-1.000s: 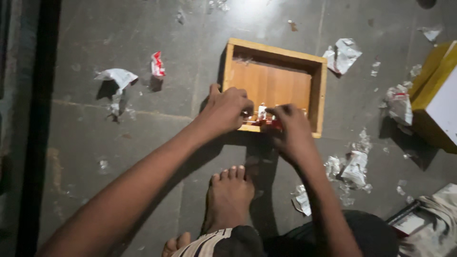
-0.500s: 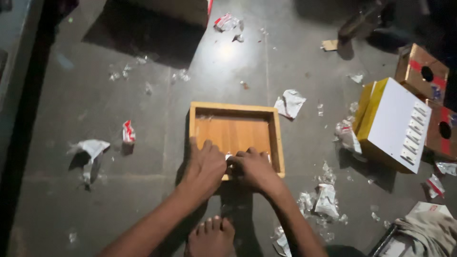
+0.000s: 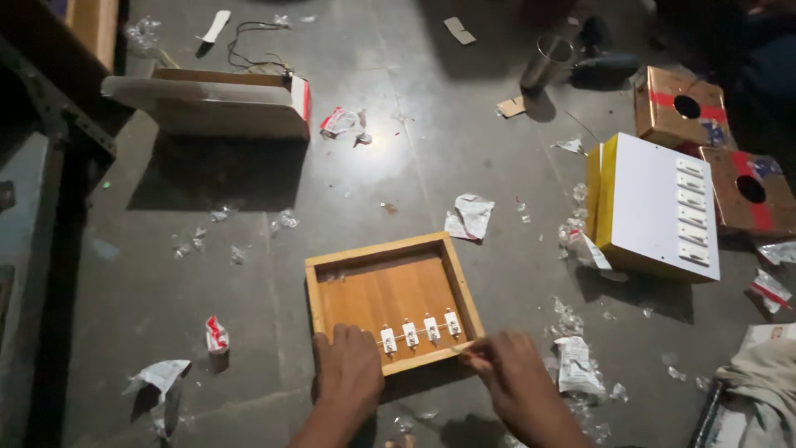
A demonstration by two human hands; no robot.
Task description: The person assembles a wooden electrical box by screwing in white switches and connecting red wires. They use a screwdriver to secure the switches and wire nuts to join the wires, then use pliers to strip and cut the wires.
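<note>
A shallow wooden box (image 3: 377,286) lies open on the grey floor. Several small white switches (image 3: 419,331) sit in a row inside it, along its near wall. My left hand (image 3: 348,373) rests on the near left rim, fingers curled over the edge just left of the switches. At the near right corner, my right hand (image 3: 518,386) is closed around a thin pale stick-like thing (image 3: 463,353) whose tip points at the row. What that thing is cannot be made out.
A white and yellow switchboard box (image 3: 655,203) lies to the right, with two brown cartons with round holes (image 3: 684,108) behind it. A steel cup (image 3: 547,62) stands far back and a long box (image 3: 215,104) far left. Torn wrappers (image 3: 470,216) litter the floor; cloth (image 3: 763,382) lies near right.
My hands have drawn apart from the middle of the near rim to its two ends, uncovering the row of switches. The view has tilted up, showing more floor beyond.
</note>
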